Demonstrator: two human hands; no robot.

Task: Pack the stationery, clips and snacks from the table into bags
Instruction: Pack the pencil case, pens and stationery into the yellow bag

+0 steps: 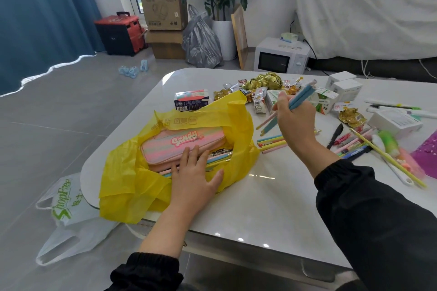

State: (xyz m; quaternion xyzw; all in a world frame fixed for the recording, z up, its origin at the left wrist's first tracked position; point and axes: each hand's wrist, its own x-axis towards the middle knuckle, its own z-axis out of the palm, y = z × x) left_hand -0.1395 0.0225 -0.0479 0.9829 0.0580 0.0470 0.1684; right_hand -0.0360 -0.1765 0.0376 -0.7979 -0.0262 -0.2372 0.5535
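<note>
right hand [298, 123] clamped on a bundle of pencils [300, 99], fingers wrapped tight, above the worktop [260, 201]. left hand [195, 179] flat, fingers spread, pinning the yellow bag [132, 179] open. best slid in lengthwise beside the pencil case [182, 146].

Left hand [196, 182] lay flat on yellow bag [132, 182] over pencil case [182, 144]; right hand [295, 120] gripped pencils [300, 99] above table [272, 208].

My one head camera looks forward and down from close above the near edge of the counter [272, 196], facing across it toward the microwave [281, 56] beyond.
</note>
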